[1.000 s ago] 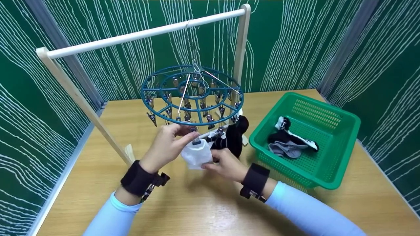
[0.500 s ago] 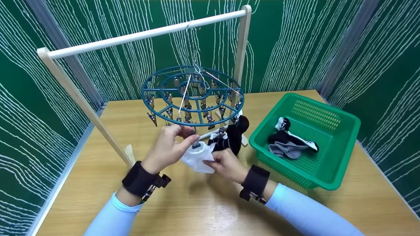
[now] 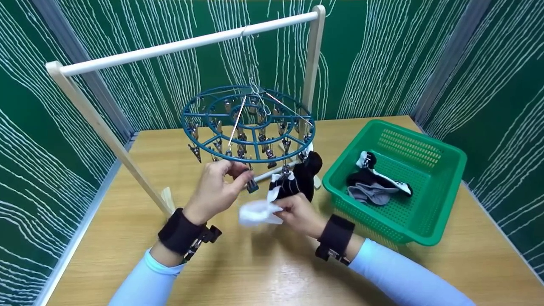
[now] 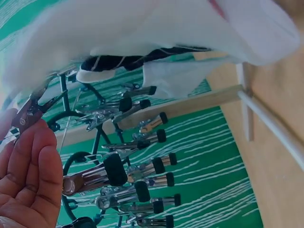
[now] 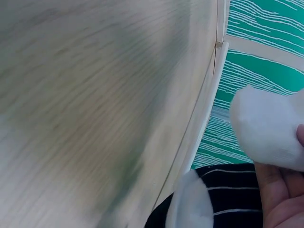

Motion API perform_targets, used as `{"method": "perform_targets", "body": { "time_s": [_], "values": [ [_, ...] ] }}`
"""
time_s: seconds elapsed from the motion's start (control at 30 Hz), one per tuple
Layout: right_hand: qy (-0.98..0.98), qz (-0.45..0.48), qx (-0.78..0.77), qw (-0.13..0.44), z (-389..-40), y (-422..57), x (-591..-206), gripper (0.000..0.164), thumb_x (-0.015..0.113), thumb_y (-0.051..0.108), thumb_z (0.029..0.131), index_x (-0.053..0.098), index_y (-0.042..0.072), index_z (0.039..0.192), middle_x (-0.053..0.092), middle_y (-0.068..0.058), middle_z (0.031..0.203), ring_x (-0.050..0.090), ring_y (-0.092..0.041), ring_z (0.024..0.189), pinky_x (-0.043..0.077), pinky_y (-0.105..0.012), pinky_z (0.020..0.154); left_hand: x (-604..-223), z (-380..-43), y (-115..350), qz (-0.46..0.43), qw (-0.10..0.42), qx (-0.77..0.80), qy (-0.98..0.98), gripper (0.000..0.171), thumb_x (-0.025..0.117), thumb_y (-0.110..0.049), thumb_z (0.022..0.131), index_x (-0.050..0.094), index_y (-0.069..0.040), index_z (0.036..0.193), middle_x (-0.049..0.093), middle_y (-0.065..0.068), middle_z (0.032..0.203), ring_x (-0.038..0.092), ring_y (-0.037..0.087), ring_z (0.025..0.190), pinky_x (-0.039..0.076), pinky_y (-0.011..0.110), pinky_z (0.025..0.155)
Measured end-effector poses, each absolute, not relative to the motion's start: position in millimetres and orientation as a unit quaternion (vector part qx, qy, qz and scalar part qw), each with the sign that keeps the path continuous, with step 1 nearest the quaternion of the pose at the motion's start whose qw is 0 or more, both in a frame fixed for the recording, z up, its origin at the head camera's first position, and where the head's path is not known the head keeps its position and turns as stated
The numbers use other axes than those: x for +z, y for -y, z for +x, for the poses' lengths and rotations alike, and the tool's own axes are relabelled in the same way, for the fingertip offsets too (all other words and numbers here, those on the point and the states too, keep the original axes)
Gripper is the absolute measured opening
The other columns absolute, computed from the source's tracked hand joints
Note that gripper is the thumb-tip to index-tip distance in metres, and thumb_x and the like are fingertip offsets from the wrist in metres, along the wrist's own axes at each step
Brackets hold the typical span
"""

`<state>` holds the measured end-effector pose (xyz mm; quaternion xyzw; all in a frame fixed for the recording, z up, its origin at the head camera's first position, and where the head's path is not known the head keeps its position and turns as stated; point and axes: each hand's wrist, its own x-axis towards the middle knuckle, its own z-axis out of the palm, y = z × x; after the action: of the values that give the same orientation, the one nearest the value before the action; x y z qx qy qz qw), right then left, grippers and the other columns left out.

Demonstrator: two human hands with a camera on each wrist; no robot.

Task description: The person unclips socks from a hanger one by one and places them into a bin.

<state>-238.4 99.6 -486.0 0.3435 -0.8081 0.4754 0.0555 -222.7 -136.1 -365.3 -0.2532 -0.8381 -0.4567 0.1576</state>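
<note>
My left hand (image 3: 216, 187) pinches a metal clip (image 3: 252, 186) that hangs from the near rim of the round blue drying hanger (image 3: 257, 161). Just below and right of that clip, apart from it, is a white sock (image 3: 257, 212), gripped by my right hand (image 3: 301, 214). In the left wrist view, the fingers (image 4: 40, 142) are on the clip's handles, and the white sock stretches across the top. A black sock with white stripes (image 3: 293, 182) hangs from the hanger behind my right hand; the right wrist view shows its dark striped cloth (image 5: 232, 190).
Several more clips (image 4: 109, 175) hang around the hanger's rings. The hanger is hooked on a white rod (image 3: 191, 42) between wooden posts (image 3: 313, 55). To the right stands a green basket (image 3: 452, 178) with black, white and grey socks (image 3: 372, 189) inside.
The white sock has come off the clip and moved down and slightly right with my right hand. My left hand keeps its pinch on the clip, which now holds nothing.
</note>
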Motion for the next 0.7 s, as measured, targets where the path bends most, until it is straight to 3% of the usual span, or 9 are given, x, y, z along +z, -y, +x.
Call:
{"method": "perform_targets", "body": {
  "time_s": [0.13,0.33,0.5,0.7],
  "values": [
    [0.810,0.350,0.469,0.047,-239,-108,-485,0.029,0.065,-0.017,0.087,0.083,-0.005,0.106,0.083,-0.020,0.100,0.081,-0.033,0.086,0.064,-0.027,0.075,-365,-222,138,-0.239,0.153,-0.466,0.838,0.011,0.081,-0.008,0.096,0.079,0.002,0.101,0.081,0.011,0.091,0.072,0.020,0.079,0.054,0.025,0.076],
    [0.799,0.361,0.480,0.023,-238,-119,-475,0.025,0.065,-0.014,0.092,0.082,-0.006,0.108,0.082,-0.021,0.102,0.077,-0.023,0.090,0.064,-0.027,0.078,-367,-223,139,-0.216,0.146,-0.472,0.842,0.020,0.084,-0.012,0.095,0.078,0.004,0.105,0.082,0.013,0.097,0.073,0.022,0.085,0.054,0.027,0.078],
    [0.795,0.365,0.485,-0.001,-235,-130,-457,0.027,0.064,-0.013,0.096,0.081,-0.006,0.115,0.082,-0.021,0.112,0.078,-0.025,0.100,0.063,-0.026,0.086,-368,-225,140,-0.208,0.147,-0.475,0.842,0.022,0.085,-0.013,0.094,0.079,0.004,0.106,0.082,0.013,0.099,0.075,0.024,0.088,0.054,0.028,0.082],
    [0.805,0.363,0.470,0.019,-230,-146,-436,0.028,0.064,-0.014,0.095,0.082,-0.005,0.114,0.082,-0.021,0.110,0.080,-0.027,0.100,0.063,-0.024,0.085,-371,-228,141,-0.204,0.152,-0.487,0.835,0.018,0.084,-0.013,0.095,0.080,0.002,0.104,0.083,0.012,0.097,0.076,0.025,0.090,0.058,0.035,0.085]
  ]
}}
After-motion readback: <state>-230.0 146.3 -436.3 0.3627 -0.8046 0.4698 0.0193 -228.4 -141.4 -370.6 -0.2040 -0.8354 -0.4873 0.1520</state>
